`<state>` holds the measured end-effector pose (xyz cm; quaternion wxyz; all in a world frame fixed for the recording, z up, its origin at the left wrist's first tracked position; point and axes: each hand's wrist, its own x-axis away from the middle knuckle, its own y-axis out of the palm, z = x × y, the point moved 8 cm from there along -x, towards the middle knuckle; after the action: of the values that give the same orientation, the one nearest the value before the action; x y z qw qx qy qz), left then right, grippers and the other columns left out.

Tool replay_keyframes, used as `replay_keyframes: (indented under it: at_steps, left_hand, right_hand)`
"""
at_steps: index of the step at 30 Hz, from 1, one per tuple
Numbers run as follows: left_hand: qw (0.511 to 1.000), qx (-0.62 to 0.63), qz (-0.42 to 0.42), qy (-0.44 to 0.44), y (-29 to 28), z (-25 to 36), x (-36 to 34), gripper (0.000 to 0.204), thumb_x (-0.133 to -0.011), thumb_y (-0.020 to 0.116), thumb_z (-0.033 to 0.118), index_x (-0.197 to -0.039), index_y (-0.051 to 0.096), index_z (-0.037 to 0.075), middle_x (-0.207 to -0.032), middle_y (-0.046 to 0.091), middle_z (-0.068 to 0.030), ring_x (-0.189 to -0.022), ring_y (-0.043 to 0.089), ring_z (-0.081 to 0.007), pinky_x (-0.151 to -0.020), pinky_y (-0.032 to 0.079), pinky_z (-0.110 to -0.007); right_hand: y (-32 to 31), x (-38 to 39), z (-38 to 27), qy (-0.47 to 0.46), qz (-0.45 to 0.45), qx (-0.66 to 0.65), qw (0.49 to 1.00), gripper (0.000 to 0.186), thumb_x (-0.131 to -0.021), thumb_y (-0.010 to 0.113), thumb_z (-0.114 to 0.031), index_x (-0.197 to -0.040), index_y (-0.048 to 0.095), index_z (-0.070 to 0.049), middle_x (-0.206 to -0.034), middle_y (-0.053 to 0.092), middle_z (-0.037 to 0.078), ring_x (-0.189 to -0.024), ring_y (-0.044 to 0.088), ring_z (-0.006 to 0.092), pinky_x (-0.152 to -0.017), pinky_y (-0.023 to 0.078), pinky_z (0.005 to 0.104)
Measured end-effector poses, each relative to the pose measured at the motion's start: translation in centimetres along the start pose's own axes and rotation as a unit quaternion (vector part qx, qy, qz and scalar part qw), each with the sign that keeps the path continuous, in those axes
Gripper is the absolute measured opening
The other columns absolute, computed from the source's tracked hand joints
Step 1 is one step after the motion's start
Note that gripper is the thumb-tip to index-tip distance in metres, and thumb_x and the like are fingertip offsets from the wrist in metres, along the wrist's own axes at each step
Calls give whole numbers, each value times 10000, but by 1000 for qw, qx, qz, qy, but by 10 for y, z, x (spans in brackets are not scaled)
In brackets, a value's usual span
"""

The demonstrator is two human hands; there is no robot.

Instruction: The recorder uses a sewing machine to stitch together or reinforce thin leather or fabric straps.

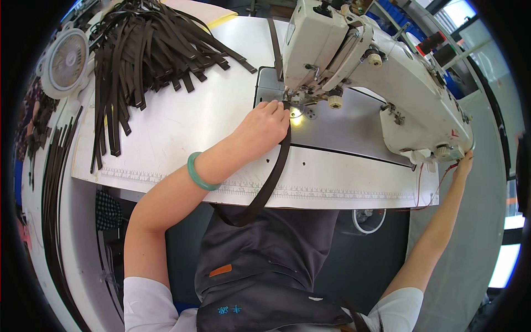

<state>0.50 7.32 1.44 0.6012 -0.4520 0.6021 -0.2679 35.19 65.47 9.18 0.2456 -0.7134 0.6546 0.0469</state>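
Observation:
A dark brown strap (279, 166) runs under the needle area of a white sewing machine (409, 83). My left hand (264, 125) is closed on the strap close by the presser foot, fingertips pressed together beside the lit needle plate (296, 112). From there the strap curves down over the table's front edge toward my lap. At the far right end of the machine, my right hand (464, 164) grips the rim of the handwheel, most of which is hidden; its fingers are partly out of sight behind it. A green bangle (200, 172) circles my left wrist.
On the white table (182, 122), a large bundle of dark straps (149, 50) lies at the back left. A small grey fan (65, 62) stands left of it. More long strips (52, 205) hang along the left side. Red thread (418, 185) dangles below the machine's right end.

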Motion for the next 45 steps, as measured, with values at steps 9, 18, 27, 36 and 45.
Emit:
replay_keyframes:
  at_steps: [9, 18, 27, 36, 45]
  left_hand:
    - [999, 24, -21, -6, 2, -3, 0, 329, -679, 561, 30, -989, 568, -78, -1008, 584, -173, -970, 558, -273, -833, 453, -338]
    - [997, 51, -39, -42, 4, -8, -4, 370, -634, 610, 46, -997, 581, -22, -991, 567, -124, -962, 540, -254, -810, 455, -326]
    - [997, 58, -7, -48, -1, -11, -2, 416, -614, 638, 38, -1023, 575, -7, -1019, 560, -135, -1011, 532, -270, -837, 445, -360]
    - [998, 61, 5, -13, 1, -8, -2, 412, -629, 626, 28, -1031, 553, -29, -1041, 562, -161, -1037, 543, -297, -836, 455, -357]
    - [998, 60, 29, 6, -13, -7, 2, 322, -639, 629, 41, -955, 584, -3, -939, 583, -109, -924, 567, -255, -777, 469, -338]
  right_hand:
    - [32, 51, -1, -24, 18, -173, 985, 445, -953, 351, -362, -1187, 453, 2, -1131, 536, 126, -1046, 527, 226, -815, 470, 325]
    - [8, -13, -46, -15, 82, -3, 997, 556, -922, 380, -434, -1249, 423, 13, -1210, 500, 163, -1093, 499, 252, -937, 381, 340]
    - [7, -30, -54, -35, 71, 175, 981, 520, -917, 402, -397, -1234, 467, 10, -1190, 533, 184, -1081, 521, 277, -910, 392, 334]
    - [-16, -39, -19, -6, 23, 163, 986, 454, -927, 402, -383, -1157, 513, -7, -1077, 580, 133, -998, 556, 237, -840, 438, 330]
    - [29, 72, -2, 69, 64, -92, 991, 351, -939, 355, -276, -1073, 532, -4, -977, 603, 81, -871, 563, 181, -703, 464, 297]
